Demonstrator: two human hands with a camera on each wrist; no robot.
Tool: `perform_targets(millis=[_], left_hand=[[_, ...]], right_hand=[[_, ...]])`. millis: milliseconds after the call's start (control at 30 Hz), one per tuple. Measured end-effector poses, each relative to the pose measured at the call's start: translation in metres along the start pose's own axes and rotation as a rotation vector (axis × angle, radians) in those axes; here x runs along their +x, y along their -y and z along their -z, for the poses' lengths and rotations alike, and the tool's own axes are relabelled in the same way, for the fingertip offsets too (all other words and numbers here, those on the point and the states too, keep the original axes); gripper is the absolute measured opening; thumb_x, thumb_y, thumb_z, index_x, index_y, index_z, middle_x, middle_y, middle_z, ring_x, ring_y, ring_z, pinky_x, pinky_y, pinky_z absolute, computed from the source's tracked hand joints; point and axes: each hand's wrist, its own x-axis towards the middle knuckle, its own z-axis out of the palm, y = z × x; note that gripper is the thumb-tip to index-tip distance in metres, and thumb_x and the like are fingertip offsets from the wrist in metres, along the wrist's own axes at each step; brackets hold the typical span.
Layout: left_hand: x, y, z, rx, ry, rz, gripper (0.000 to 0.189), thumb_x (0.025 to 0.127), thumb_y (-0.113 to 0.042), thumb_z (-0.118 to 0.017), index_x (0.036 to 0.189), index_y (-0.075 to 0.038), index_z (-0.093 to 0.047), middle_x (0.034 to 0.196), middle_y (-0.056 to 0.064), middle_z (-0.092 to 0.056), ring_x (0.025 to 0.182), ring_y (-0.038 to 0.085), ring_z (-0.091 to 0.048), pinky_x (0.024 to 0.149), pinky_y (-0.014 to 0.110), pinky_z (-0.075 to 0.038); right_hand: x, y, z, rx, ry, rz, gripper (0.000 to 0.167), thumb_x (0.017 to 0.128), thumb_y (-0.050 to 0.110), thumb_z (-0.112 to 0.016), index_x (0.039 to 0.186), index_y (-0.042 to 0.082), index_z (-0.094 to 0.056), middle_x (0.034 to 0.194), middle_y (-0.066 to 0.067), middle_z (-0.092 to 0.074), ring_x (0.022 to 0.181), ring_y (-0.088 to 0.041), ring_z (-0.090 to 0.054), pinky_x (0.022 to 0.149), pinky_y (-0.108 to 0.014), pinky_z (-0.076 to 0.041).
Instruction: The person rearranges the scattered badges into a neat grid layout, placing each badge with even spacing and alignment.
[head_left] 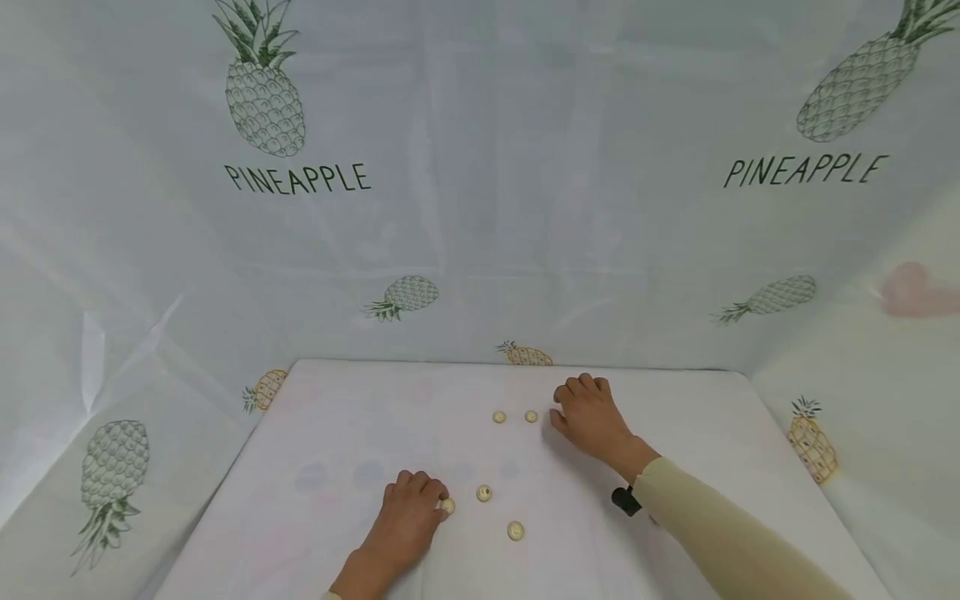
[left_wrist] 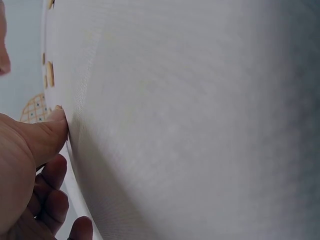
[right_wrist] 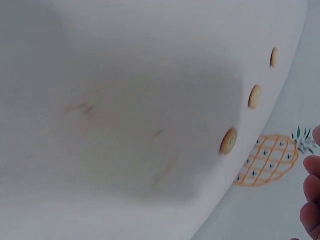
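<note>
- Reaching in from the near right, one pale yellow sleeve (head_left: 735, 525) is covering the right arm.
- One huge pale cloth (head_left: 480, 225) is hanging like a wall on the far side, and it is going round to the left and right too.
- A white table (head_left: 675, 408) is standing in the middle, and its far edge is coming close to the cloth.
- Green pineapple pictures (head_left: 266, 108) are showing on the cloth. The word PINEAPPLE (head_left: 297, 179) is sitting under two of them.
- The left hand (head_left: 405, 517) is working near, a bit left of the middle. Its thumb and pointing finger are bending in and pinching a round piece (head_left: 448, 506) at the table. The left wrist view is hiding that piece.
- The right hand (head_left: 592, 421) is hanging over the far part of the table. Its fingers are bending loosely and leaving a gap to the thumb, and they are holding nothing that shows.
- Orange pineapple pictures (head_left: 812, 448), smaller ones, are showing left, far and right.
- Something black (head_left: 625, 501) is sticking out by the right wrist.
- More tan pieces are lying flat: a far left piece (head_left: 499, 417), a far right piece (head_left: 531, 417) just beside the right hand, a dark-spotted piece (head_left: 483, 493) right of the left hand, and the nearest piece (head_left: 515, 531).
</note>
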Motion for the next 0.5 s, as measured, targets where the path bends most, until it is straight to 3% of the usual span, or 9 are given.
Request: perform_targets(millis=[500], left_hand=[[0.000,-0.007,0.004,-0.038,0.036,0.042,0.020,0.091,-0.024,-0.082,0.106,-0.020,-0.069,0.105,-0.003,-0.064,0.099,0.017,-0.051,0.082,0.043,-0.045]], right_hand=[[-0.085,-0.046,0.044,0.034,-0.044,-0.150,0.013,0.094,0.016,-0.076,0.101,0.007,-0.071,0.099,-0.009,-0.069,0.103,-0.035,-0.057,0.091,-0.058,-0.041]])
